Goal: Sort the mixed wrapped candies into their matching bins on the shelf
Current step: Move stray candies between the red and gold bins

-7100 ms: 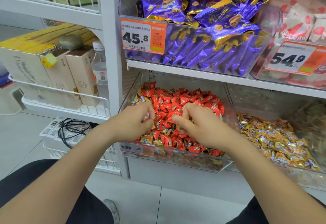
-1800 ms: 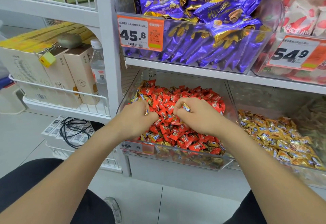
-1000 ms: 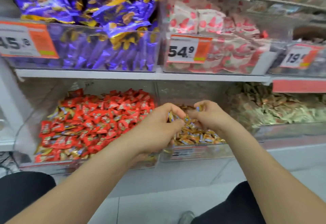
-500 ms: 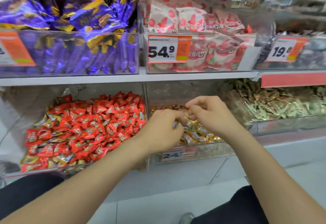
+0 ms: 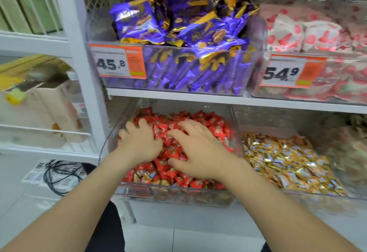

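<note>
A clear bin on the lower shelf holds a heap of red wrapped candies, with a few gold-wrapped ones mixed in along its front. My left hand lies palm down on the left of the heap, fingers spread. My right hand lies palm down on the middle of the heap, fingers spread too. Neither hand visibly holds a candy. To the right stands a second clear bin filled with gold wrapped candies.
On the shelf above stand a bin of purple packets tagged 45.8 and a bin of white-and-red packets tagged 54.9. A white upright post borders the bins on the left. Boxes and black cables lie further left.
Both hands have moved left from over the gold candy bin onto the red candy heap and opened flat. The gold candies they held earlier are gone from them. The view swung left.
</note>
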`<control>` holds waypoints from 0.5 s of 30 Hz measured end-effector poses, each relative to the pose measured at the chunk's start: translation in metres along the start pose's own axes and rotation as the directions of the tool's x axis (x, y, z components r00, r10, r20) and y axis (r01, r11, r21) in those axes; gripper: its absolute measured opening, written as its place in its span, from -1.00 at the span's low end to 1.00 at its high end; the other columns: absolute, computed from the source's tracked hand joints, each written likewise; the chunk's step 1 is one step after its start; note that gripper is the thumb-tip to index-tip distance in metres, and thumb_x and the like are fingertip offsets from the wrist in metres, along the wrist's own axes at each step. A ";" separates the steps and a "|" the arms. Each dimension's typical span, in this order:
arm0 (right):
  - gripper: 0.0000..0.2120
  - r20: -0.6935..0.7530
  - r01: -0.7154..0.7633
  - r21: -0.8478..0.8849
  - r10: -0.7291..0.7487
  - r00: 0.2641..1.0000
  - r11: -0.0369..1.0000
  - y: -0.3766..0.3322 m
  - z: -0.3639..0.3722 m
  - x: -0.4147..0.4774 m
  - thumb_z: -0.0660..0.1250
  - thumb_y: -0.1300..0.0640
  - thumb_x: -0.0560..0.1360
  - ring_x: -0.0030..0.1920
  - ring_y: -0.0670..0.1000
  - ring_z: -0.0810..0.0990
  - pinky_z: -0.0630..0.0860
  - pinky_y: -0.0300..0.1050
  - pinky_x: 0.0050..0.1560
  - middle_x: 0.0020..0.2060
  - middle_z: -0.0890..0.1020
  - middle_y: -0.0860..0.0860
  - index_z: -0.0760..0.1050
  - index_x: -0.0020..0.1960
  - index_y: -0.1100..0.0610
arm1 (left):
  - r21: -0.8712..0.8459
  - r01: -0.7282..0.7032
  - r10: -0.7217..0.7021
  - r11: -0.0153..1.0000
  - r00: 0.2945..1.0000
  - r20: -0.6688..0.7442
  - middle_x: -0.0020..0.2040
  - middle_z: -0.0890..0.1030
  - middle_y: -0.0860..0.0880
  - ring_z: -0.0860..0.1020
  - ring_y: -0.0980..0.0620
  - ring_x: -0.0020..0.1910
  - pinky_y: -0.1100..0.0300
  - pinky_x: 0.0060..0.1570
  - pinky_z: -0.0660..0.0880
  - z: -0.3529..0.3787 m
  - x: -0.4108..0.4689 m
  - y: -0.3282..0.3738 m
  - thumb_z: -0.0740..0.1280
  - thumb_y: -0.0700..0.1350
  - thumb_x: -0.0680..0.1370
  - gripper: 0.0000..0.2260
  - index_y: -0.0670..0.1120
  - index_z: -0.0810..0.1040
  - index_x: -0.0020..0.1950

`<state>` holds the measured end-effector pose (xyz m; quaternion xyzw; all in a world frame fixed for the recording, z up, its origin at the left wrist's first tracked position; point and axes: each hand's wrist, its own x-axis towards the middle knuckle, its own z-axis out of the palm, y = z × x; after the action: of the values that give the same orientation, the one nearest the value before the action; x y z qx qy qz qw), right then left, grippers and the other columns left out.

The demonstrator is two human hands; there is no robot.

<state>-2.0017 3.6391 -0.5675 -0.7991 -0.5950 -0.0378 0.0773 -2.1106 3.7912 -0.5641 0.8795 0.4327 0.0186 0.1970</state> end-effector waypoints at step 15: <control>-0.52 0.048 -0.242 0.178 0.238 0.970 0.954 0.024 -0.003 0.054 0.16 -0.27 0.44 0.26 0.08 0.60 0.43 0.24 0.39 0.19 0.67 -0.10 0.54 0.30 -0.21 | -0.221 -0.020 0.054 0.975 0.987 0.148 0.39 0.48 -0.31 0.43 -0.32 0.38 -0.02 0.33 0.40 0.005 0.074 -0.015 0.19 0.27 0.57 -0.52 -0.04 0.50 0.31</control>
<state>-1.9629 3.6831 -0.5579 -0.8553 -0.4955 0.0369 0.1465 -2.0745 3.8542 -0.5842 0.8593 0.3951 0.0019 0.3248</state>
